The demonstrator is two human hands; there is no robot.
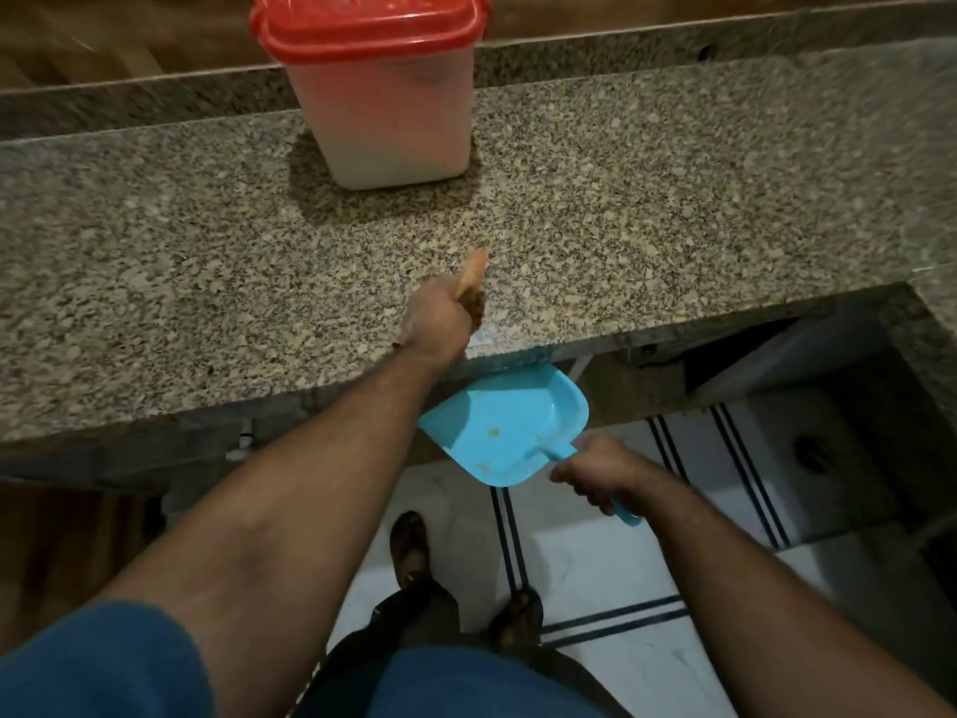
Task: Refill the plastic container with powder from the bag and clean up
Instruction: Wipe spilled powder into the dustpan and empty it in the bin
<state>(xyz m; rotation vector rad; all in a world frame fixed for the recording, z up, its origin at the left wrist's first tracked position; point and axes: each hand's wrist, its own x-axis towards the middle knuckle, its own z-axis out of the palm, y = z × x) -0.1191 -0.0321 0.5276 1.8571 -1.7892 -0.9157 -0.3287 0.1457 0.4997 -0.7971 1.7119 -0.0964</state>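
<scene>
The left hand (440, 316) is closed around a small brush (472, 282), low on the table (673, 209) near its edge to sweep spilled powder off. Beyond it stands the lidded plastic container (383, 95). The right hand (595, 471) grips the blue dustpan (505, 422), held just under the edge below the left hand to catch it.
</scene>
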